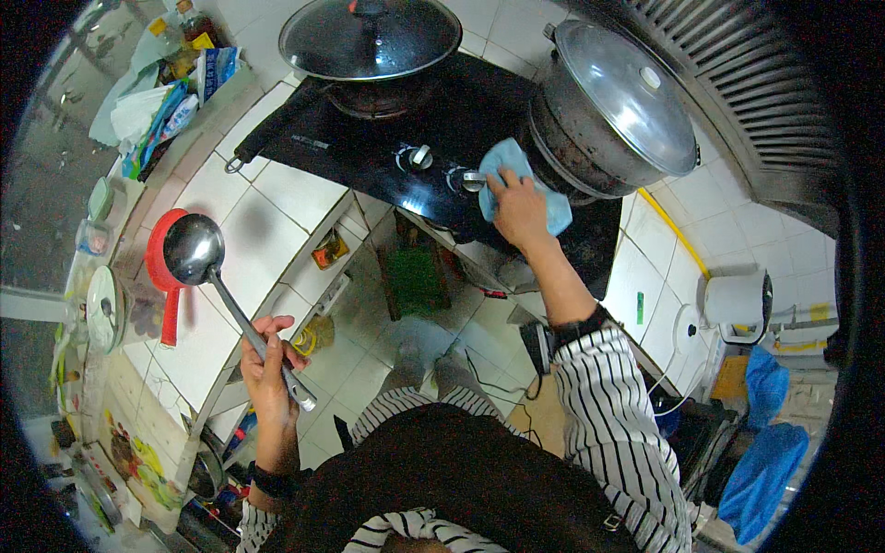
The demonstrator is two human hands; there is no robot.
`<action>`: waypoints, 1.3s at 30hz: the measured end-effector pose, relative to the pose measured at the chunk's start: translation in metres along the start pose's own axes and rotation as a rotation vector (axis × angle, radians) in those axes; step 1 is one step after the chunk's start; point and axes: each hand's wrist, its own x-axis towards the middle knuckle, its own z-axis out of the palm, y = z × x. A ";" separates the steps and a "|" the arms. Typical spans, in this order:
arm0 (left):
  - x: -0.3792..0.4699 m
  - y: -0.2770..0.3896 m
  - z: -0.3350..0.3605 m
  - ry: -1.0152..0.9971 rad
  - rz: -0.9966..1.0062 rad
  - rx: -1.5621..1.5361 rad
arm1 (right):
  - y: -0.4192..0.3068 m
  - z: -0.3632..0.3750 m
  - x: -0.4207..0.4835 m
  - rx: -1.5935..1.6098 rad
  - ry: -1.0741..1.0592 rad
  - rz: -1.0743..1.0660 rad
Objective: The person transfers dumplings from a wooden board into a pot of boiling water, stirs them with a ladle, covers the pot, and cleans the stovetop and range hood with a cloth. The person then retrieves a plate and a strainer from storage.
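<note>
My left hand point(269, 359) grips the handle of a metal ladle point(195, 249), its bowl raised over the tiled counter in front of a red plastic ladle or scoop point(169, 304). My right hand point(518, 207) presses a light blue cloth point(559, 211) onto the black glass gas stove point(346, 148), beside one control knob point(473, 181). A second knob point(420, 157) is to its left. On the left burner stands a wok with a glass lid point(370, 41). On the right is a large metal steamer pot point(588, 135) with its domed lid on.
Bottles and packets point(166, 110) line the ledge at upper left. A tiled counter point(242, 228) runs down the left. At right are a white pot or kettle point(736, 304), a white lid point(686, 332), a yellow hose point(674, 231) and blue bags point(764, 477). A green stool point(415, 280) stands under the stove.
</note>
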 end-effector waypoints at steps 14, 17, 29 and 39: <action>0.010 0.004 0.014 -0.003 0.013 0.026 | -0.007 0.004 -0.003 0.000 -0.046 0.091; 0.015 0.006 0.015 -0.026 0.037 0.045 | 0.004 0.003 -0.055 0.045 -0.002 0.035; 0.019 -0.002 0.013 -0.039 0.078 0.072 | 0.075 -0.019 -0.138 -0.065 -0.211 0.275; -0.011 -0.011 0.049 -0.026 0.092 0.078 | 0.186 0.007 -0.077 -0.073 -0.162 0.416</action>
